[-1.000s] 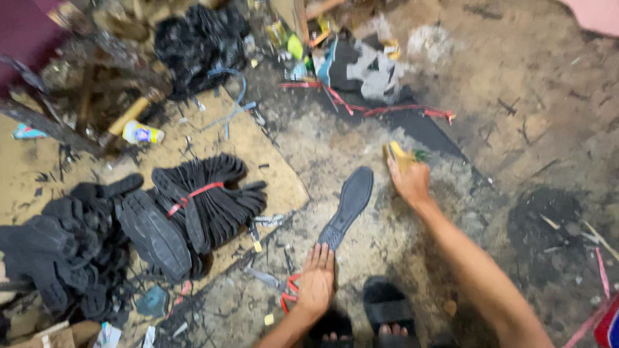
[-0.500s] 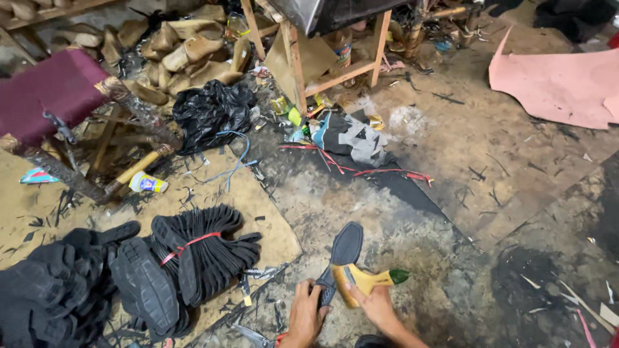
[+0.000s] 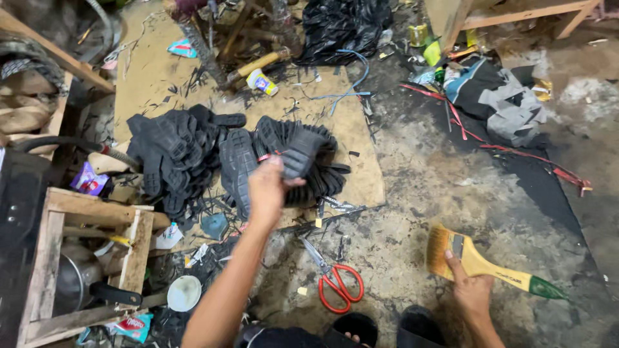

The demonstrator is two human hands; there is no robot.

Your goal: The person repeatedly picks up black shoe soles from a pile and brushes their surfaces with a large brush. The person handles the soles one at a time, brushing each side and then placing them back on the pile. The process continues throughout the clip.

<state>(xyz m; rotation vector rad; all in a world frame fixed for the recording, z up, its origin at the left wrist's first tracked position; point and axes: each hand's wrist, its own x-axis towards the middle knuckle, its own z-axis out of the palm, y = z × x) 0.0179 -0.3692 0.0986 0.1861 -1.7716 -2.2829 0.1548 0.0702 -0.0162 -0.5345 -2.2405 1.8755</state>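
My left hand (image 3: pixel 269 189) reaches out over the floor and grips a black rubber shoe sole (image 3: pixel 300 153), held just above a bundle of black soles (image 3: pixel 322 161) tied with a red band. A loose heap of more black soles (image 3: pixel 177 158) lies to its left on a sheet of cardboard (image 3: pixel 361 129). Low at the right, my right hand (image 3: pixel 469 289) holds a wide paintbrush (image 3: pixel 480 263) with a yellow handle and green tip, bristles pointing left. Red-handled scissors (image 3: pixel 335 283) lie on the floor between my arms.
A wooden crate (image 3: pixel 48 258) with a metal pot stands at the left, and a small white lid (image 3: pixel 184 293) lies beside it. A black plastic bag (image 3: pixel 345 26), a small can (image 3: pixel 263 82), crumpled cloth (image 3: pixel 503 103) and red strips (image 3: pixel 535 161) litter the far floor. My sandalled feet (image 3: pixel 387 328) show at the bottom.
The view swung left toward the sole piles. My left hand left the floor near the scissors and took a sole at the bundle. The brush hand drew back to the right.
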